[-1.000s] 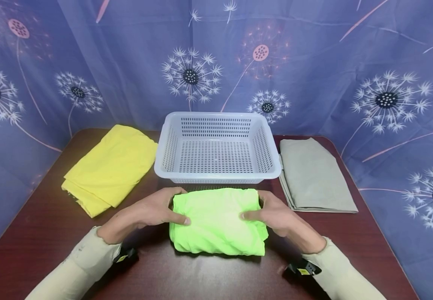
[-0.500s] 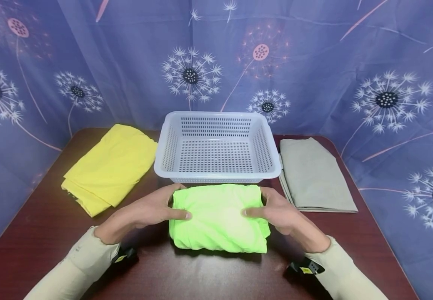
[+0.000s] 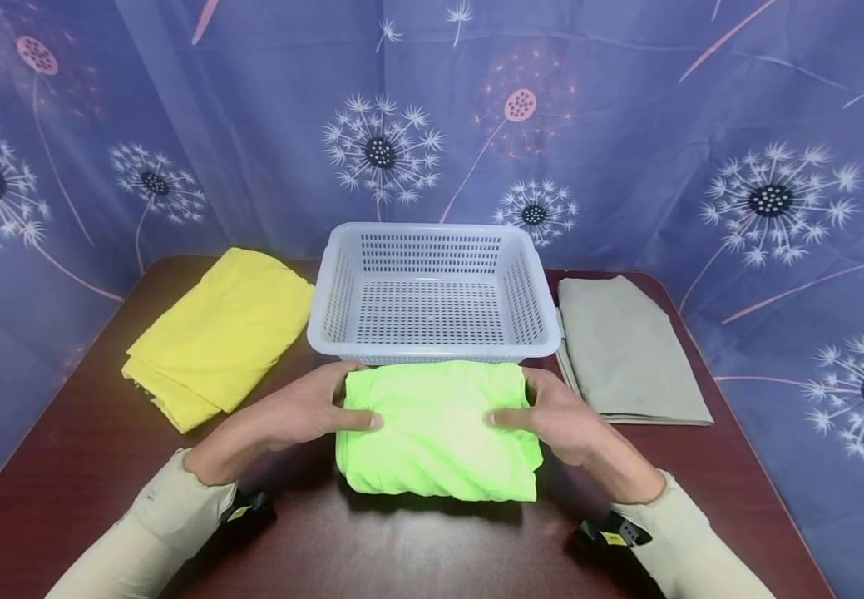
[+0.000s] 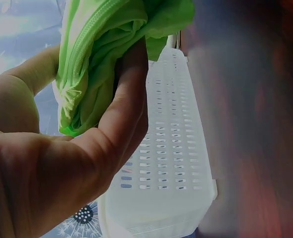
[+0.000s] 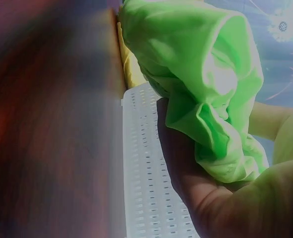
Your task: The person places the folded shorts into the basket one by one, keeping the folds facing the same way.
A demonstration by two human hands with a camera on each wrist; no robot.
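Item: folded green garment point(image 3: 435, 433), held off the brown table point(image 3: 65, 466) between both hands, directly at 6 o'clock of the white perforated basket point(image 3: 434, 348).

Position: far edge of the bundle sits level with the basket's near rim, seemingly just short of it; whether they touch cannot be told. Basket lies at 12 o'clock from the fingers.

Axis: long axis runs 9 to 3 o'clock, parallel with the basket's near rim.

Grip: left hand point(image 3: 304, 412) clamps the 9 o'clock end, thumb across the top, fingers curled beneath; the left wrist view shows fingers point(image 4: 129, 99) wrapped round the folds. Right hand point(image 3: 559, 420) mirrors it at the 3 o'clock end, thumb on top, fingers closed under the cloth. Both hands stand equally near the basket.

Appearance: bright lime green, soft knit, several layers thick; rumpled folds along the near edge, smoother on top; a stitched seam shows in the left wrist view.

Adjacent: folded yellow cloth point(image 3: 222, 333) at 10 o'clock, folded grey cloth point(image 3: 626, 349) at 2 o'clock.
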